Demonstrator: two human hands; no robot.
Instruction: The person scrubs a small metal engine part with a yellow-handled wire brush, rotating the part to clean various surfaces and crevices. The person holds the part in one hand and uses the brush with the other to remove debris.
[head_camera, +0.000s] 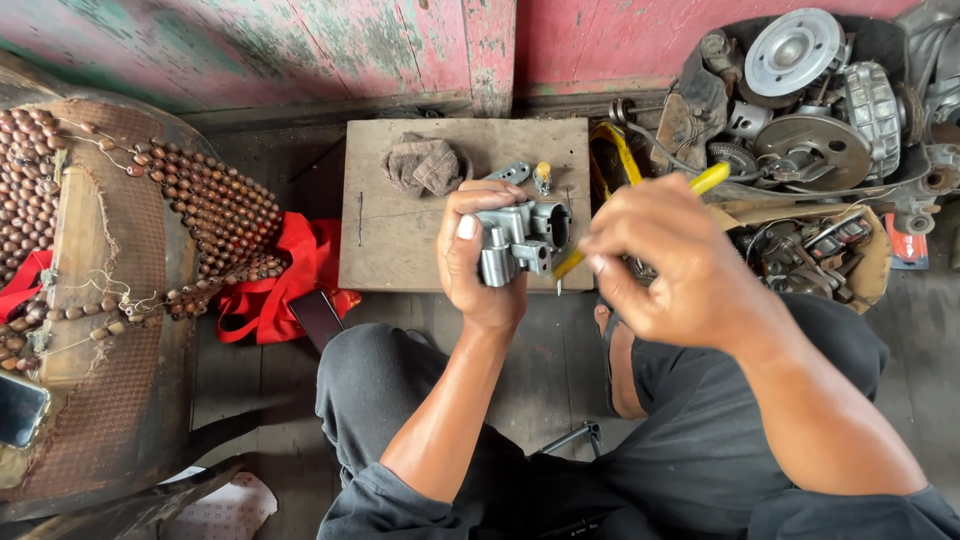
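the left hand (480, 262) is clenched around a grey metal engine part (520, 240), holding it up just above the near edge of a wooden board (400, 235), while the right hand (672, 262) grips a yellow-handled screwdriver (640, 215) whose tip meets the part's right side. on the board lie a crumpled brown rag (424, 165) and 2 small bits (a metal bracket (508, 172) and a yellow-capped piece (542, 176)), with a tub of engine parts (800, 90) at the upper right and a red cloth (285, 275) to the left.
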